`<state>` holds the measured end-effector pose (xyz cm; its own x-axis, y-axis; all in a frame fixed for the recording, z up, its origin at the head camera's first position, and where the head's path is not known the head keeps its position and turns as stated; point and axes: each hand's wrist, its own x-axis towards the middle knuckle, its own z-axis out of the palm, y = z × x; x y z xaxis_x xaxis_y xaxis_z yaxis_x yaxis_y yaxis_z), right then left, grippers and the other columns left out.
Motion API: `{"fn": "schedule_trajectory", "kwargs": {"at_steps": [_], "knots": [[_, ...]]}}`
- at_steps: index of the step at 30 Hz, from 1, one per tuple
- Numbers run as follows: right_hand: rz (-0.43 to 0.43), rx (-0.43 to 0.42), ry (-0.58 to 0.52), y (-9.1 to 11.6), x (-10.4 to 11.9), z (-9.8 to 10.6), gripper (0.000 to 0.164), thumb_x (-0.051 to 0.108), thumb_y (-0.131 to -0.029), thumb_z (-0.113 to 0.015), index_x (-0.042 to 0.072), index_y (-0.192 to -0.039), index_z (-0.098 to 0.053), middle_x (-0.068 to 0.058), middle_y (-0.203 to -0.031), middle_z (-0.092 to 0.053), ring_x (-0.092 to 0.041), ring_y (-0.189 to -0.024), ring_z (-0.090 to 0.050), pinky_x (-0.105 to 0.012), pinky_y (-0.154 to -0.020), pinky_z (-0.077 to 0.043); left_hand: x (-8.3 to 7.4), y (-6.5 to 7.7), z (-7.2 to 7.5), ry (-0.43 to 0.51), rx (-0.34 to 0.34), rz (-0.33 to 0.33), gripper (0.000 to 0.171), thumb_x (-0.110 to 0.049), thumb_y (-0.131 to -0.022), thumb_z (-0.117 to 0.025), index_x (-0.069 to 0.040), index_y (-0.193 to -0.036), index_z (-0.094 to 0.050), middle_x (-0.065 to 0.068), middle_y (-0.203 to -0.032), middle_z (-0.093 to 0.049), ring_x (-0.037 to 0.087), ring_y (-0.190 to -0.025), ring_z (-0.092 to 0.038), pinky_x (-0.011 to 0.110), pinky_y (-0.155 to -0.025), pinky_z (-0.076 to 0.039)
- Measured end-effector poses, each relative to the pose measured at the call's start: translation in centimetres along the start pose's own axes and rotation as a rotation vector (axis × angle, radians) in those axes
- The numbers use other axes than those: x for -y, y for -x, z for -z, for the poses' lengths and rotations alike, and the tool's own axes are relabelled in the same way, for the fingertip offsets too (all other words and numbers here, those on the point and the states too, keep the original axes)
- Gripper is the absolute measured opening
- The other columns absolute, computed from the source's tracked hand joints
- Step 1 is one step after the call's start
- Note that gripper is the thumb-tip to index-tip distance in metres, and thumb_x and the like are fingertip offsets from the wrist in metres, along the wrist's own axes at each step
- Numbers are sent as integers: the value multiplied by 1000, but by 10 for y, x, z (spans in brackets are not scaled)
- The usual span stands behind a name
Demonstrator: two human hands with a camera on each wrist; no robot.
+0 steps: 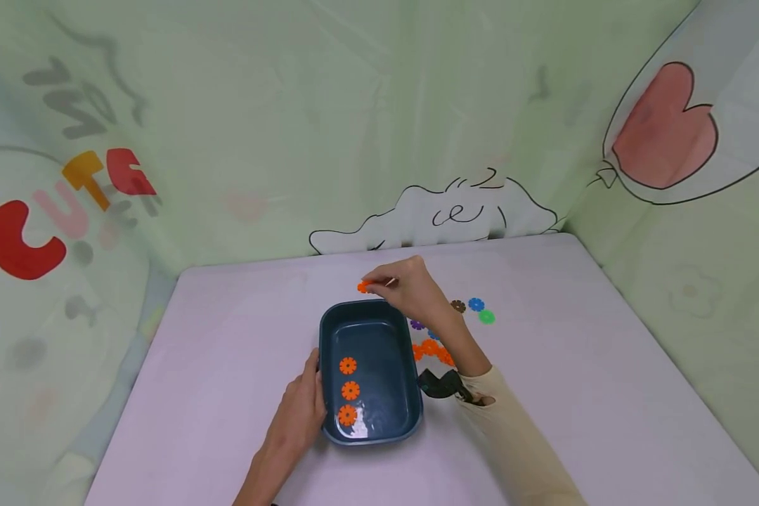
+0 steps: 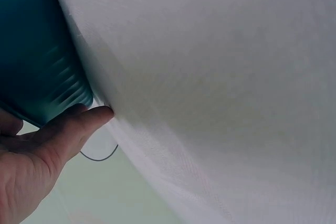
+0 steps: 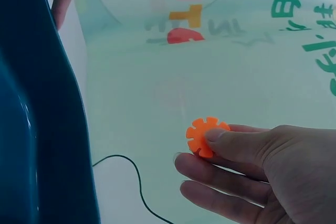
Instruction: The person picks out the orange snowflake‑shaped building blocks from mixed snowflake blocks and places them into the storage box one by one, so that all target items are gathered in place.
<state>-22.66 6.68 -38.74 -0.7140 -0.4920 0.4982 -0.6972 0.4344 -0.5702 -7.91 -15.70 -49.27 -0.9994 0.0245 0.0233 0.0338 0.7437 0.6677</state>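
Note:
A dark blue rectangular tray [image 1: 372, 372] stands on the table, three orange notched plastic discs [image 1: 351, 391] lined up along its left side inside. My left hand [image 1: 297, 407] holds the tray's left wall; its fingers lie against the outer side in the left wrist view. Above the tray's far edge, my right hand [image 1: 411, 287] pinches another orange notched disc [image 3: 202, 137] between thumb and index finger, the other fingers apart from it. Right of the tray lie several more orange discs [image 1: 430, 347], partly hidden behind the right forearm.
Near the right forearm also lie a brown disc [image 1: 458, 306], a blue disc [image 1: 476, 304], a green disc [image 1: 487, 317] and a purple disc [image 1: 417, 325]. A printed curtain [image 1: 278, 140] surrounds the pale table [image 1: 228, 337] at the back and sides.

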Motion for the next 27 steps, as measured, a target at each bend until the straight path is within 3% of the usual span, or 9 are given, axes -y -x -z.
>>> {"fn": "schedule_trajectory", "kwargs": {"at_steps": [12, 27], "knots": [[-32, 172, -21, -10, -6, -32, 8, 1, -96, -80, 2, -102, -84, -8, -94, -83, -20, -85, -78, -27, -77, -66, 1, 0, 0, -10, -5, 3, 55, -16, -117, -47, 3, -166, -32, 24, -158, -55, 38, -140, -61, 52, -115, -50], [-82, 352, 0, -15, -11, -50, 8, 4, -99, -78, 3, -103, -85, -8, -98, -83, -19, -89, -75, -28, -84, -65, 1, 0, 1, 11, 16, 5, 56, -17, -117, -46, 3, -167, -31, 24, -156, -57, 37, -134, -65, 52, -114, -51]]}}
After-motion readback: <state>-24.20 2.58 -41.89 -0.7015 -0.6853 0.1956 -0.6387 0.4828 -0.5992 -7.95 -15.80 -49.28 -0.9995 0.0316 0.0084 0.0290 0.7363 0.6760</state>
